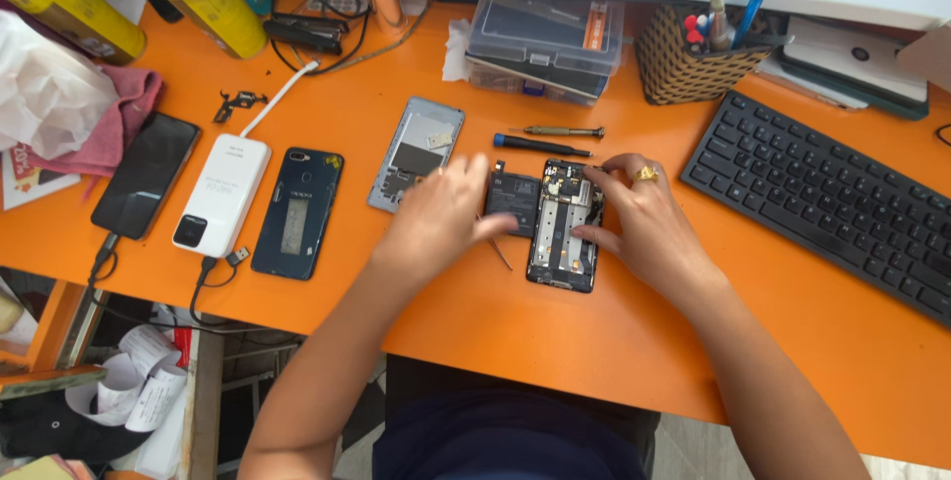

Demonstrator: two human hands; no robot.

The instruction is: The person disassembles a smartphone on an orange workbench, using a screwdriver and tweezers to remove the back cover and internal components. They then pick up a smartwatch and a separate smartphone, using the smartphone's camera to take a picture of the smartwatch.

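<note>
Left hand (436, 217): fingers curled loosely, tips on black rectangular battery (512, 201), thin metal pick (498, 250) poking out beneath; whether gripped, can't tell. Right hand (644, 217): fingers spread, pinching right edge of opened black phone chassis (565, 227), gold ring on one finger. Chassis flat on orange desk (555, 331), mid-desk, board exposed, battery touching its left side. Just behind: two small screwdrivers (545, 140). Left: grey back cover (416, 153). Right: black keyboard (832, 203), well apart.

1 head-worn camera looks steeply down from above the seated person, facing forward across the glossy orange desk top (495, 331) toward its far edge. It sits close, at arm's reach, with both forearms entering from the bottom. No 2nd view shares the scene.
</note>
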